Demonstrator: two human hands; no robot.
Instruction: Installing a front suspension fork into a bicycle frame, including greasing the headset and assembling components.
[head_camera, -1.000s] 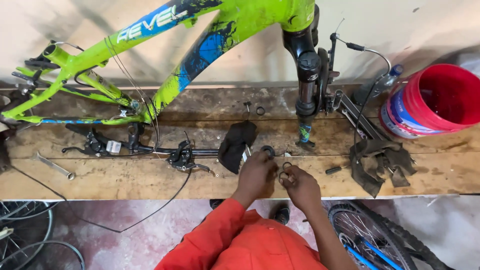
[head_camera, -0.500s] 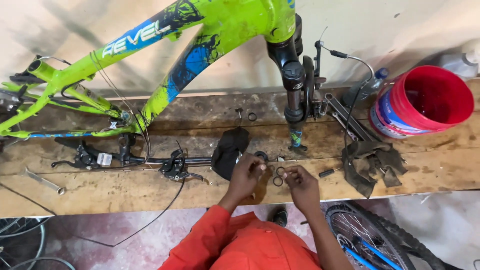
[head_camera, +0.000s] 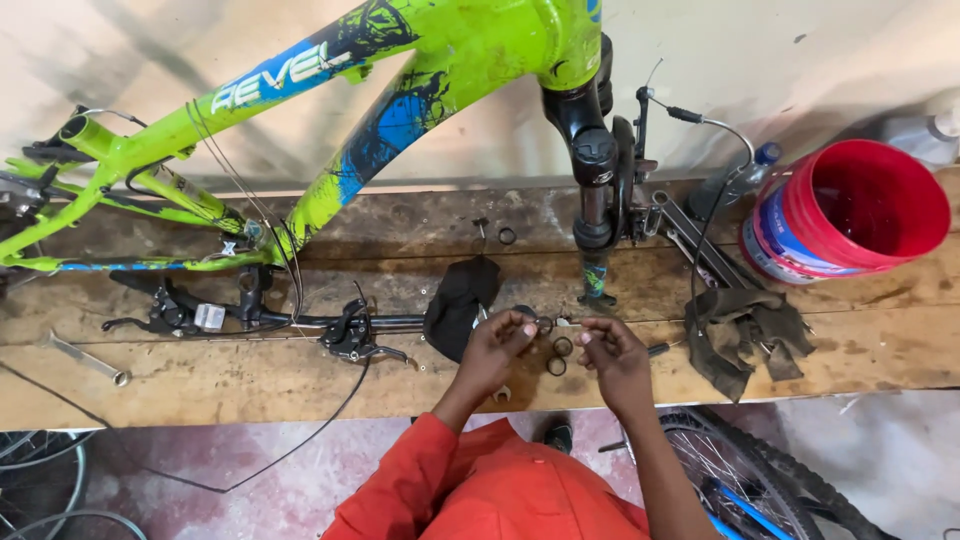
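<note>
Left hand (head_camera: 495, 345) pinches small ring (head_camera: 543, 324); right hand (head_camera: 612, 352) pinches tiny part. Two rings (head_camera: 560, 356) on bench (head_camera: 200, 385) between hands. Black cloth (head_camera: 460, 300) just left.

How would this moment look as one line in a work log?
left hand: pinching small ring | right hand: fingers pinched, contents unclear | two rings on wooden bench between hands | green bike frame above | red bucket right
</note>
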